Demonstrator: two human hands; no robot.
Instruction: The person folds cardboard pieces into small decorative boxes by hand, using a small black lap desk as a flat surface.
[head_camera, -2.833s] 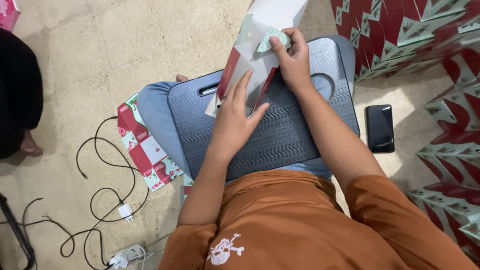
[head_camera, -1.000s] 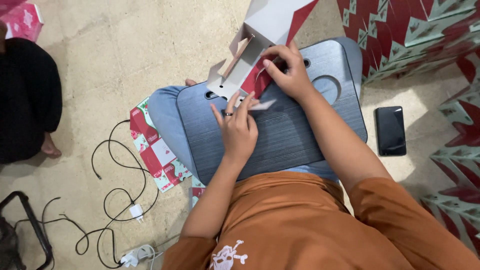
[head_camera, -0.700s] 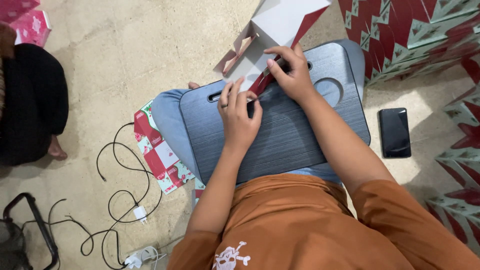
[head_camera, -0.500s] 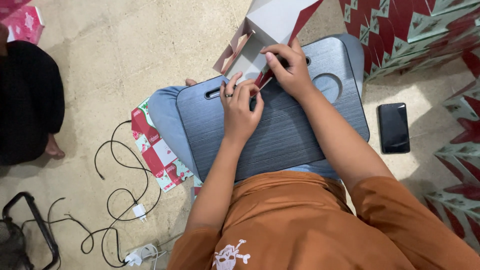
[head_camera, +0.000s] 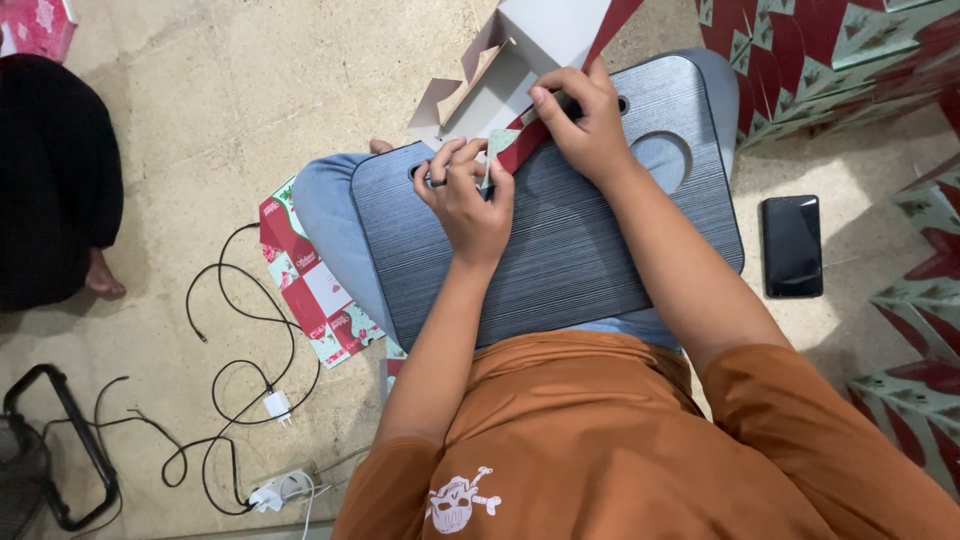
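A flat cardboard box blank (head_camera: 545, 40), grey inside and red with green pattern outside, lies over the far edge of a dark grey lap tray (head_camera: 580, 250) resting on my legs. My left hand (head_camera: 465, 195), wearing a dark ring, pinches a flap of the blank near the tray's left slot. My right hand (head_camera: 585, 125) presses fingers and thumb on the red edge of the same blank by the tray's far rim. Both hands are close together on the fold.
A black phone (head_camera: 792, 245) lies on the floor to the right. Flat printed box blanks (head_camera: 310, 285) lie left of my knee. Black cables and a white charger (head_camera: 275, 405) trail at lower left. Patterned red-green sheets (head_camera: 850, 50) are stacked right. Another person in black (head_camera: 55, 180) sits far left.
The box blank has been turned and lifted from flat on the tray to partly unfolded at its far edge. My left hand moved up from the tray's middle to grip the flap.
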